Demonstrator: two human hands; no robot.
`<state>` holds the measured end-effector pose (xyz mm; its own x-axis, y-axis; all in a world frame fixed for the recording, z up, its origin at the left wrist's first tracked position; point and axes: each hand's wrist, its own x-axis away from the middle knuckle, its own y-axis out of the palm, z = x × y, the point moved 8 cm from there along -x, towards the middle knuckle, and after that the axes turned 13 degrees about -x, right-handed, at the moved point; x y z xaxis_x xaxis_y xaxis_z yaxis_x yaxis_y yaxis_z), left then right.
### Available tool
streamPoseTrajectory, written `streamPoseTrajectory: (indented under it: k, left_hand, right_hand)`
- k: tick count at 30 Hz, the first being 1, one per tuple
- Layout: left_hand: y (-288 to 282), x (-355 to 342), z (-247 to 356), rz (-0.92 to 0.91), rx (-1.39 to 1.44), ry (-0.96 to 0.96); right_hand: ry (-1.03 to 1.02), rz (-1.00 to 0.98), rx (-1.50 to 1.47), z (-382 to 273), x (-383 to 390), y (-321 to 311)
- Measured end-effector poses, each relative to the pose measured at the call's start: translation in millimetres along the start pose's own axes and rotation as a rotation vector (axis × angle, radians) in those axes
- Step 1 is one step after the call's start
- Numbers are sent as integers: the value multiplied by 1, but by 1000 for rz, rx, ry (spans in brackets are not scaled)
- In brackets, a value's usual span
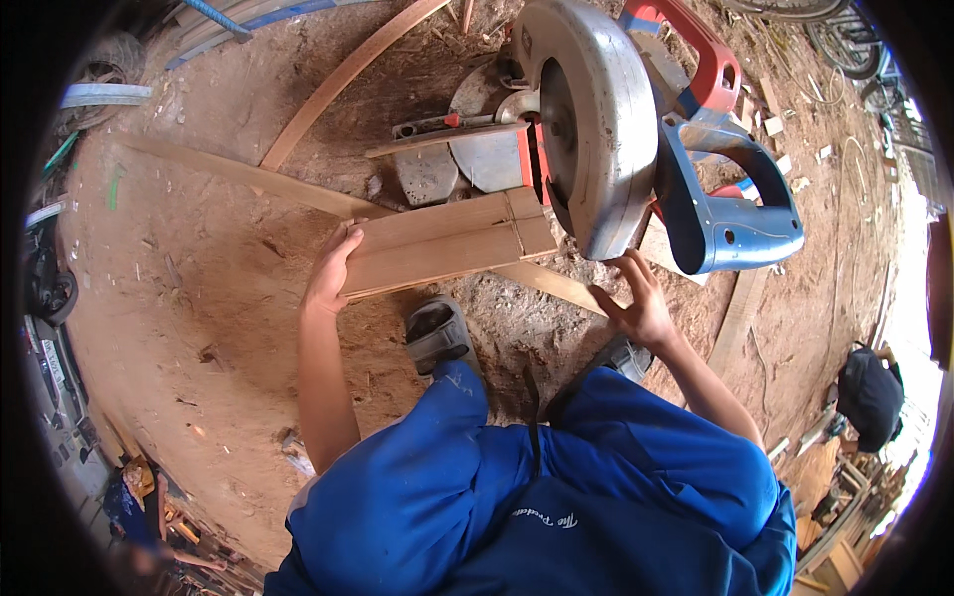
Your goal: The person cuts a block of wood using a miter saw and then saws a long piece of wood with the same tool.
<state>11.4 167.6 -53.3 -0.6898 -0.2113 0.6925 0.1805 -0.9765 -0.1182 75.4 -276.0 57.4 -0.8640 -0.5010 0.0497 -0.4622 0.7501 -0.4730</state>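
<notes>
My left hand point(333, 266) grips the left end of a short stack of flat wooden boards point(427, 243), thumb on top. A dark line crosses the boards near their right end, which lies on the base of a mitre saw, close to the blade. The saw's grey metal blade guard point(621, 129) stands over that end, with its blue handle point(730, 214) to the right. My right hand point(641, 306) is just below the guard's lower edge, fingers apart and curved, holding nothing. Whether its fingertips touch the guard I cannot tell.
Long wooden strips point(238, 179) lie on the dirt floor under and beside the saw. A curved wooden piece point(348, 74) lies beyond. Small offcuts point(773, 126) are scattered at the right. My sandalled foot point(437, 333) is close below the boards. A person in dark clothes point(870, 397) is at far right.
</notes>
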Motion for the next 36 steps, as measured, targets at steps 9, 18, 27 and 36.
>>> streamPoseTrajectory:
  k: [9, 18, 27, 36]
  left_hand:
    - [22, 20, -12, -31, -71, 140]
    - [39, 36, -5, -7, -207, 259]
    - [43, 40, 1, -9, -27, 317]
    - [45, 54, 4, -498, 243, 609]
  right_hand:
    - [555, -123, -905, 46, -4, 69]
    - [799, -229, -1251, 63, 41, 106]
    - [666, -182, -1019, 63, 30, 91]
    - [456, -39, -1061, 70, 31, 67]
